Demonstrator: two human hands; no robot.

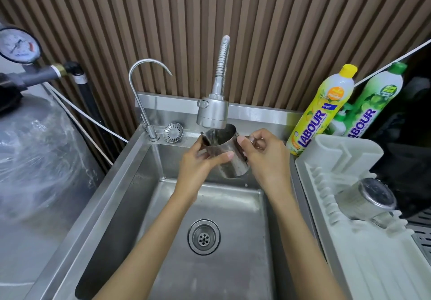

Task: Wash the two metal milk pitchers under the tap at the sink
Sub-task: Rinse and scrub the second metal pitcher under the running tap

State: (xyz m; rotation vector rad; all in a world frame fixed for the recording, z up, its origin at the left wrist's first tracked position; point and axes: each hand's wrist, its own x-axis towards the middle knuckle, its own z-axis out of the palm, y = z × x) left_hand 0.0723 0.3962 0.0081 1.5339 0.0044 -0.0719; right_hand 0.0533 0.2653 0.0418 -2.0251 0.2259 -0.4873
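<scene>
A metal milk pitcher (229, 157) is held tilted under the spray head of the flexible tap (212, 112), and water runs into its mouth. My left hand (202, 162) grips its body from the left, thumb across the front. My right hand (265, 152) holds the handle side, fingers curled round the handle. A second metal pitcher (370, 200) lies on its side in the white dish rack (345, 241) to the right of the sink (130, 190).
A thin gooseneck tap (142, 85) and a loose strainer (173, 132) stand at the sink's back left. Yellow (319, 113) and green (373, 103) dish-soap bottles lean behind the rack. A plastic-wrapped tank (39, 155) with a pressure gauge (17, 45) is at left. The drain (204, 236) is open.
</scene>
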